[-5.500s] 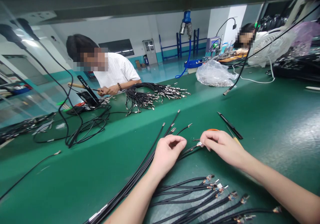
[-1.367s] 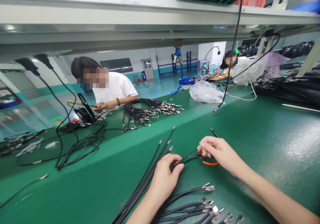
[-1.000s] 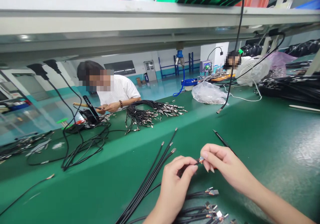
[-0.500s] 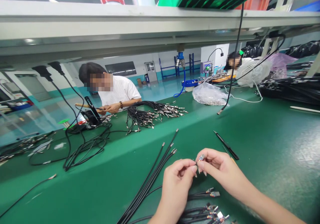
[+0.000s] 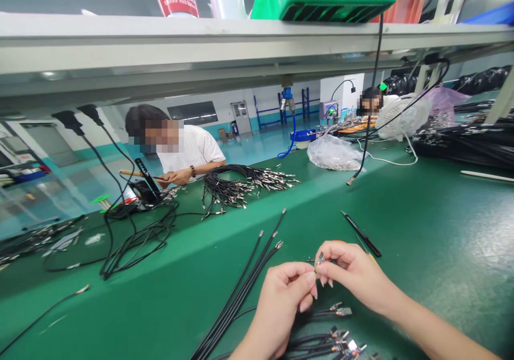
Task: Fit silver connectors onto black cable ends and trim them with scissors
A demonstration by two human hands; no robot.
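Note:
My left hand [image 5: 284,298] and my right hand [image 5: 353,277] meet over the green bench, fingertips pinched together around a small metal connector [image 5: 320,257] on the end of a thin black cable. The cable itself is mostly hidden behind my left fingers. A bundle of long black cables [image 5: 244,285] runs diagonally just left of my hands. Below my hands lie several cables with fitted connectors [image 5: 335,330].
A black tool [image 5: 360,233] lies on the green bench [image 5: 433,226] right of my hands. A person in a striped shirt [image 5: 188,148] works across the bench beside a heap of terminated cables [image 5: 244,183]. Farther back are a plastic bag [image 5: 333,154], a fan [image 5: 401,116] and another person.
My hands lifted the cable end off the bench, away from the orange-handled tool, and drew closer together. The view tilted upward, showing more of the shelf overhead.

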